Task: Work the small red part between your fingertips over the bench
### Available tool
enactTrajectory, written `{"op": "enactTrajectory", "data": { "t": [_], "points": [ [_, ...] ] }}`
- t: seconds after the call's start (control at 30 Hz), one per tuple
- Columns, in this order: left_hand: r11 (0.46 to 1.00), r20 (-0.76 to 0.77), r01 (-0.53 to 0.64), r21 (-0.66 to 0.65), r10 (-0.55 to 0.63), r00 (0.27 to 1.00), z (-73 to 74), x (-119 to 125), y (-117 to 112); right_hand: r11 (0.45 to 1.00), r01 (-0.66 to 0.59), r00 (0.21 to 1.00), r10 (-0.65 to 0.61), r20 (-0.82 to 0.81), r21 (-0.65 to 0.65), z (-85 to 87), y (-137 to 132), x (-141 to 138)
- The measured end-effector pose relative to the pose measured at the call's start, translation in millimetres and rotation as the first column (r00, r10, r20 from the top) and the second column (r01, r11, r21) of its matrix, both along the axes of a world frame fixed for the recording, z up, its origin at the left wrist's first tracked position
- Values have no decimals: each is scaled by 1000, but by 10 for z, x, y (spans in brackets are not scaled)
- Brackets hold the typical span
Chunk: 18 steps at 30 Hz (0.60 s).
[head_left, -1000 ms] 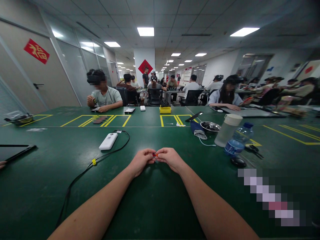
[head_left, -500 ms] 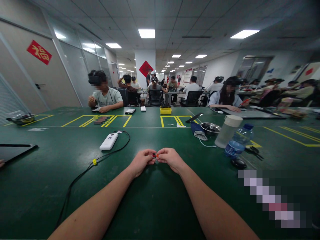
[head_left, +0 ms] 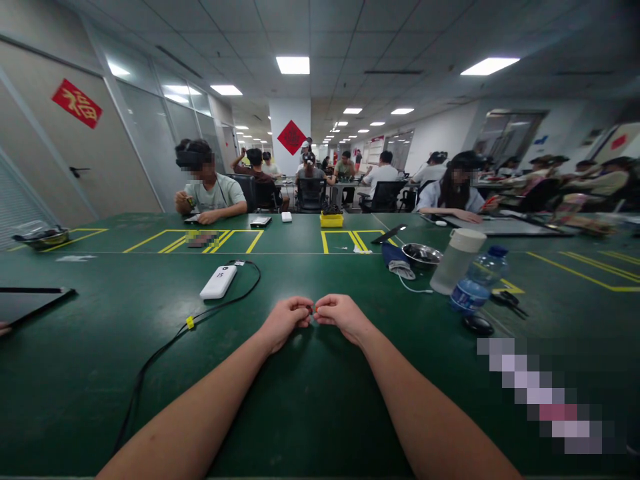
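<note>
Both my forearms reach out over the green table [head_left: 310, 400]. My left hand [head_left: 286, 320] and my right hand [head_left: 341, 315] meet fingertip to fingertip at the table's middle. Each is closed in a pinch on a tiny red and orange piece [head_left: 313, 310] held between them. Most of the piece is hidden by the fingers, so I cannot tell its shape. Both hands hover just above the table top.
A white power bank [head_left: 217, 282] with a black cable [head_left: 165, 343] lies to the left. A tablet [head_left: 30, 301] sits at far left. A lidded cup [head_left: 456, 261], water bottle [head_left: 477, 280], steel bowl [head_left: 421, 253] and black cap [head_left: 477, 325] stand right. People sit at tables behind.
My fingertips have closed tighter over the small piece, so less of its red shows. The hands stay in the same place.
</note>
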<state>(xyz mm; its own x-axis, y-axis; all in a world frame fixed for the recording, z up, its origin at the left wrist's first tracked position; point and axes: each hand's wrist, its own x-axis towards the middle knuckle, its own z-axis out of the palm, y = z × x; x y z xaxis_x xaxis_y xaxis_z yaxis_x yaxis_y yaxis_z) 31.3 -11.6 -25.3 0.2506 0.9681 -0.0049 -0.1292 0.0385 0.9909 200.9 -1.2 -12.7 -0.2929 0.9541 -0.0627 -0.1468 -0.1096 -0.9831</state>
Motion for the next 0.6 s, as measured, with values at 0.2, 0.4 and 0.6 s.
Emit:
{"op": "enactTrajectory", "data": {
  "t": [0.2, 0.4, 0.6],
  "points": [
    [1000, -7, 2, 5, -2, 1000, 10, 12, -1, 1000, 10, 999, -10, 35, 6, -16, 6, 7],
    [1000, -14, 3, 24, -3, 1000, 17, 28, -3, 1000, -13, 1000, 13, -20, -25, -14, 17, 9],
    [1000, -17, 10, 14, -10, 1000, 25, 23, -8, 998, 14, 999, -17, -42, -61, 14, 18, -2]
  ]
}}
